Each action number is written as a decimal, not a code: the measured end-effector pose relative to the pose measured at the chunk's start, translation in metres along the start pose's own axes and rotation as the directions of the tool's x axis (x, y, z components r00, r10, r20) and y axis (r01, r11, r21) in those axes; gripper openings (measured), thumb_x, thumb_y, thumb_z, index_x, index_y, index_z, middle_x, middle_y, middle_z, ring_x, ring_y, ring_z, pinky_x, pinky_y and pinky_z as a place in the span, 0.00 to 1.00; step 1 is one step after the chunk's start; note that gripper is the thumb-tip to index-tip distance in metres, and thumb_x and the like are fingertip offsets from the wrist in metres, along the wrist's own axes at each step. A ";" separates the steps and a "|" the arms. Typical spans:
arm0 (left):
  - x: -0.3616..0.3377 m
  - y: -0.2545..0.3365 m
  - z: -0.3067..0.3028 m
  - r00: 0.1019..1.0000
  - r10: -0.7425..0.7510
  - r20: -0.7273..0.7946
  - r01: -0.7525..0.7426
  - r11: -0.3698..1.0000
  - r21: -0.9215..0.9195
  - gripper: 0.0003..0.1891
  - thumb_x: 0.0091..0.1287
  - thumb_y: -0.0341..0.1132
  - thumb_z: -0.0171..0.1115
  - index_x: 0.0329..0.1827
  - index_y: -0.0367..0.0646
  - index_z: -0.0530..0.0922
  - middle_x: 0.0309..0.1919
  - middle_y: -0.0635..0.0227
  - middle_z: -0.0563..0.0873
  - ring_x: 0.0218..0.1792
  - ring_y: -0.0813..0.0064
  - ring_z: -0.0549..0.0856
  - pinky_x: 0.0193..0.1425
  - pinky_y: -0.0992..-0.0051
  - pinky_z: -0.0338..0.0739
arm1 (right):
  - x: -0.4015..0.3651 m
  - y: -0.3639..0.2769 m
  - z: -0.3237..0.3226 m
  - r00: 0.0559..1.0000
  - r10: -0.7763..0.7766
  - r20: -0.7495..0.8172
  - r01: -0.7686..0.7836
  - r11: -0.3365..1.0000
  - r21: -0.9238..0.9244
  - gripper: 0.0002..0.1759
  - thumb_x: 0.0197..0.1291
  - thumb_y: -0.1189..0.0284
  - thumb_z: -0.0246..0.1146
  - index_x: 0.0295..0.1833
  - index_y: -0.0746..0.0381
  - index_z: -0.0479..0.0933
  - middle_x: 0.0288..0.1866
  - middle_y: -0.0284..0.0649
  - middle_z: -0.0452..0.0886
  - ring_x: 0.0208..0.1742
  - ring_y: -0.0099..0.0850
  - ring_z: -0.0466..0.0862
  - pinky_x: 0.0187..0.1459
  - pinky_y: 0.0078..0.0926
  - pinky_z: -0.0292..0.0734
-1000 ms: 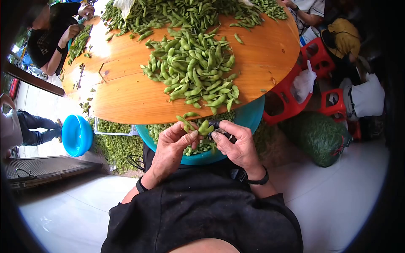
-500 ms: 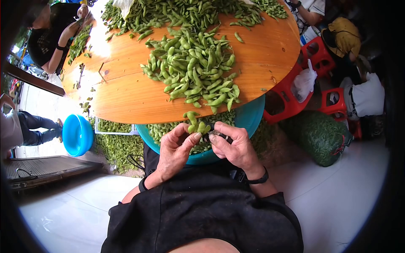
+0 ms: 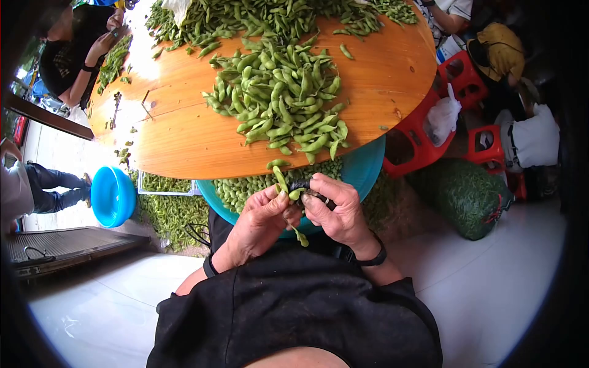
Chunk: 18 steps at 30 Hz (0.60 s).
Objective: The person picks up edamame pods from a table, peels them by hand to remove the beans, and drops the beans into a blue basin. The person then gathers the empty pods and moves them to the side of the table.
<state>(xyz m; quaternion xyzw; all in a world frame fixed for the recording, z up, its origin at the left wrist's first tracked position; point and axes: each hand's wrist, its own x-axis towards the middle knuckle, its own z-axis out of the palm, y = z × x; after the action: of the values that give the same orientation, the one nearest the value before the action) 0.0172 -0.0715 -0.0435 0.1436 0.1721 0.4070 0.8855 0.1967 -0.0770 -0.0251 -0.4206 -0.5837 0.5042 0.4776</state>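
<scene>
Green first: pinching one slim green soybean pod (image 3: 280, 179) with the left hand (image 3: 261, 216), thumb and fingers pressed together on its near end. Pointing its long axis far and a touch left, toward the near edge of the round wooden table (image 3: 184, 138), above the teal plastic basin (image 3: 370, 167) of pods. Closing the right hand (image 3: 336, 211) around one small dark tool (image 3: 300, 184), touching the pod's side. Showing one second short green pod (image 3: 300, 238) just below both hands, held or loose being impossible to tell. Leaving one large heap of green pods (image 3: 282, 101) far on the table, too many for counting.
</scene>
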 end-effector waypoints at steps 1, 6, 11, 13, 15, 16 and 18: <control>-0.001 0.001 0.004 0.995 0.057 -0.087 -0.041 0.985 0.169 0.07 0.74 0.34 0.61 0.48 0.41 0.79 0.33 0.73 0.82 0.33 0.81 0.76 0.40 0.76 0.71 | -0.001 -0.001 0.000 1.000 -0.002 -0.001 0.002 1.000 -0.001 0.05 0.64 0.81 0.61 0.44 0.71 0.78 0.32 0.34 0.74 0.24 0.17 0.73 0.25 0.20 0.67; -0.006 0.006 0.008 0.838 0.544 0.052 -0.177 0.179 0.968 0.19 0.57 0.29 0.78 0.47 0.35 0.78 0.29 0.69 0.83 0.29 0.79 0.82 0.34 0.77 0.78 | -0.007 -0.014 0.000 0.982 0.188 0.014 -0.188 0.982 0.014 0.05 0.63 0.81 0.61 0.44 0.69 0.79 0.28 0.35 0.75 0.26 0.20 0.76 0.28 0.23 0.71; -0.006 0.017 0.012 0.863 0.470 0.185 -0.205 -0.008 0.979 0.19 0.53 0.23 0.78 0.46 0.36 0.79 0.32 0.66 0.85 0.31 0.77 0.85 0.35 0.76 0.79 | -0.009 -0.016 0.002 0.991 0.132 -0.010 -0.132 0.981 -0.141 0.06 0.61 0.82 0.62 0.44 0.68 0.79 0.27 0.41 0.79 0.26 0.28 0.80 0.29 0.27 0.73; -0.005 0.017 0.009 0.848 0.460 0.263 -0.240 -0.108 0.965 0.18 0.54 0.22 0.76 0.47 0.35 0.79 0.33 0.63 0.86 0.30 0.75 0.85 0.35 0.76 0.79 | -0.008 -0.017 0.004 0.997 0.073 -0.017 -0.075 0.971 -0.226 0.06 0.60 0.82 0.62 0.43 0.68 0.79 0.28 0.44 0.80 0.26 0.32 0.81 0.29 0.28 0.74; -0.006 0.016 0.008 0.849 0.456 0.268 -0.247 -0.107 0.963 0.18 0.54 0.21 0.74 0.47 0.35 0.79 0.34 0.62 0.86 0.30 0.74 0.86 0.36 0.76 0.79 | -0.009 -0.016 0.005 1.000 0.026 -0.011 -0.028 0.960 -0.279 0.06 0.59 0.82 0.63 0.42 0.68 0.79 0.29 0.46 0.80 0.27 0.38 0.82 0.29 0.30 0.74; -0.006 0.016 0.007 0.849 0.452 0.273 -0.252 -0.106 0.962 0.18 0.55 0.20 0.73 0.48 0.35 0.79 0.35 0.60 0.87 0.31 0.73 0.87 0.36 0.75 0.80 | -0.009 -0.016 0.005 1.000 0.026 -0.012 -0.028 0.960 -0.280 0.06 0.59 0.82 0.63 0.42 0.68 0.79 0.29 0.46 0.80 0.27 0.38 0.82 0.29 0.30 0.74; -0.005 0.015 0.004 0.848 0.443 0.292 -0.270 -0.115 0.956 0.18 0.56 0.20 0.72 0.49 0.34 0.78 0.35 0.57 0.86 0.33 0.66 0.88 0.35 0.73 0.81 | -0.009 -0.013 0.005 1.000 -0.004 -0.011 0.001 0.953 -0.303 0.05 0.59 0.82 0.63 0.41 0.68 0.78 0.29 0.46 0.80 0.27 0.39 0.82 0.29 0.31 0.74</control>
<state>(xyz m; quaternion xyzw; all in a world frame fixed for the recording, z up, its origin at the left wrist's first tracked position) 0.0060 -0.0669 -0.0328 0.7328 0.4139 0.3968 0.3664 0.1929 -0.0883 -0.0132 -0.4911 -0.6518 0.4057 0.4115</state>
